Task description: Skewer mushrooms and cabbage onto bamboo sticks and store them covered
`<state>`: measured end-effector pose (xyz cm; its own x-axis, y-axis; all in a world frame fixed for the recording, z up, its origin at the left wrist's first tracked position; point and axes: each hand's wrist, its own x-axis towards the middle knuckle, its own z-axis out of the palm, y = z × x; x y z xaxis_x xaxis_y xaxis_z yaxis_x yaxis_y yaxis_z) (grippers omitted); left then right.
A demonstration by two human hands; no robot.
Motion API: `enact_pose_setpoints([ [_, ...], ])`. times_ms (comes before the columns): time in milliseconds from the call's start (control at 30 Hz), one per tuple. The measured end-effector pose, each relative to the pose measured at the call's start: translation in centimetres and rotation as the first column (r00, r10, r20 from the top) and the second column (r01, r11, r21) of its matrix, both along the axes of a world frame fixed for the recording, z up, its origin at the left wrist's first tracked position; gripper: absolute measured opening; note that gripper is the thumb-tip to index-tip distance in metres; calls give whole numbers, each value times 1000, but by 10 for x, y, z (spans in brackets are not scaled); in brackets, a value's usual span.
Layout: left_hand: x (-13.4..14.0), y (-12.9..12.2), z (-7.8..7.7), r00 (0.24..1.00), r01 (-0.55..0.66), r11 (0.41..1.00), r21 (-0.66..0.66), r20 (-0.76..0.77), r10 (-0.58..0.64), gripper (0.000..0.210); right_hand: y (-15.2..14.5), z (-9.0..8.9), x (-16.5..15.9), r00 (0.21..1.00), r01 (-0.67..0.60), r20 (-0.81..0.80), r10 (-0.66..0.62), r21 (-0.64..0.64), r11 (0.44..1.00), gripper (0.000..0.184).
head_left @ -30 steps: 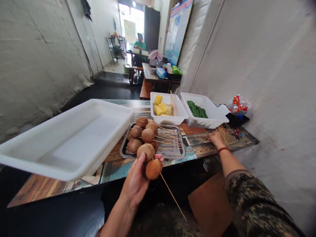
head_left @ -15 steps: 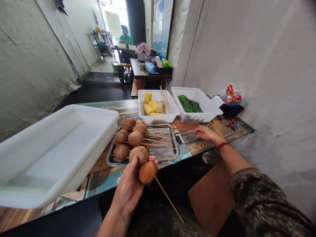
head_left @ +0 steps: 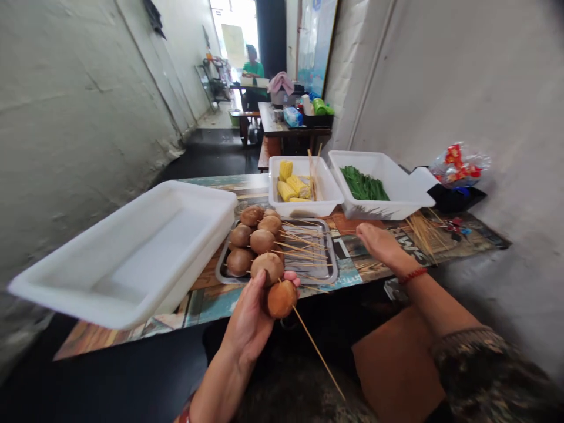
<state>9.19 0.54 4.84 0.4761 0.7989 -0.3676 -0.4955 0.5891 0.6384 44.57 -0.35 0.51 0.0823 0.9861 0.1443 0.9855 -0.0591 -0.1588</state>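
My left hand (head_left: 251, 320) is closed around a skewered mushroom (head_left: 282, 298), a rounded orange-brown cap whose long thin stick slants down to the right. A paler brown cap (head_left: 267, 268) touches my thumb just above it. Beyond lies a metal tray (head_left: 332, 267), with several brown rounded caps (head_left: 240, 262) on its left side and their sticks (head_left: 304, 254) pointing right. My right hand (head_left: 379, 244) hovers right of the tray, its fingers curled in; whether anything is between them is hidden. Loose bamboo skewers (head_left: 425, 235) lie to its right.
A large white tub (head_left: 194, 258) stands on the left of the table. At the back are a white bin (head_left: 308, 208) with corn (head_left: 298, 187) and skewers, and another (head_left: 388, 210) with green leaves (head_left: 363, 185). A person (head_left: 253, 66) sits far off.
The view has swung left, so the scene sits further right. My right hand has moved left, away from the loose skewers, and turned. The left hand keeps hold of the skewered mushroom.
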Motion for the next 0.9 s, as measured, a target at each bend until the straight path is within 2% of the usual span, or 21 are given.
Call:
enact_pose_setpoints([
  [33,-1,0,0,1000,-3,1000,0,13,3,39,-3,8,-7,1000,13,1,-13,44,999,22],
  [67,-2,-1,0,1000,-6,1000,-1,27,6,39,-6,17,-16,1000,22,-3,-22,164,986,23],
  [133,-5,0,-1,998,-24,1000,-2,55,24,39,-16,44,-37,996,-6,-76,37,366,930,26],
  [200,-9,1,-2,996,-52,999,-2,75,52,39,-32,74,-62,971,45,-225,78,496,867,27],
  [233,-11,2,-3,995,-62,998,-1,84,62,41,-41,89,-75,935,175,-353,34,543,822,26],
  [300,-17,4,-3,991,-72,997,9,114,71,45,-60,109,-100,802,415,-597,-27,525,743,21],
  [333,-19,5,-3,989,-73,997,18,130,70,48,-69,114,-111,712,456,-701,21,485,746,18],
  [400,-23,6,-4,986,-75,996,43,152,67,51,-83,115,-132,567,483,-806,171,493,724,17],
  [433,-25,7,-4,985,-79,995,53,156,70,52,-87,111,-142,497,482,-837,229,486,729,17],
  [467,-26,7,-4,985,-86,995,59,156,76,52,-90,106,-152,434,461,-858,274,473,751,17],
  [533,-28,6,-3,982,-111,992,54,157,102,52,-92,94,-172,300,362,-897,324,422,831,14],
  [600,-29,5,-1,974,-156,987,45,171,146,52,-92,83,-190,211,245,-897,389,434,867,13],
  [667,-31,4,2,962,-200,979,28,196,191,53,-93,75,-201,206,152,-875,437,470,870,16],
  [833,-45,5,5,944,-273,962,-27,186,273,53,-100,61,-204,445,-69,-758,478,502,862,25],
  [900,-52,5,4,934,-305,952,-9,194,301,54,-99,56,-202,507,-117,-703,499,517,848,26],
])
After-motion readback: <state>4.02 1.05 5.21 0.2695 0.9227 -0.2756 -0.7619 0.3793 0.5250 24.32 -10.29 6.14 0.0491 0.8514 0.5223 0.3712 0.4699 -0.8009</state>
